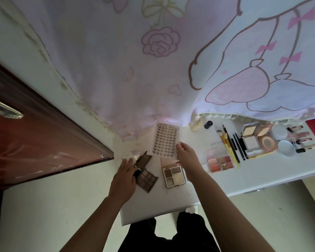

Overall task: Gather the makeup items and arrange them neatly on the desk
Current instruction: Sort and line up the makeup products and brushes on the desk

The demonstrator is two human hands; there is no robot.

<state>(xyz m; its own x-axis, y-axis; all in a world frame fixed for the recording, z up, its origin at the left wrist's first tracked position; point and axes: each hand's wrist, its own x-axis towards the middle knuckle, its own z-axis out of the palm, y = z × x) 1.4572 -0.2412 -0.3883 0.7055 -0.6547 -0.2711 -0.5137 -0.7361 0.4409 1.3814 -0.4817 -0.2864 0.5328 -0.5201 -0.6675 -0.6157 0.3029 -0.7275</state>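
Most of your work looks done: the right part of the tabletop (216, 182) already carries neat rows of compacts (262, 138), brushes (227, 142) and lipsticks (301, 139). Left over near you are the lash tray (163, 138), pinched in your right hand (186, 157), and two open palettes; the brown palette (146, 176) sits beside your spread left hand (124, 176).
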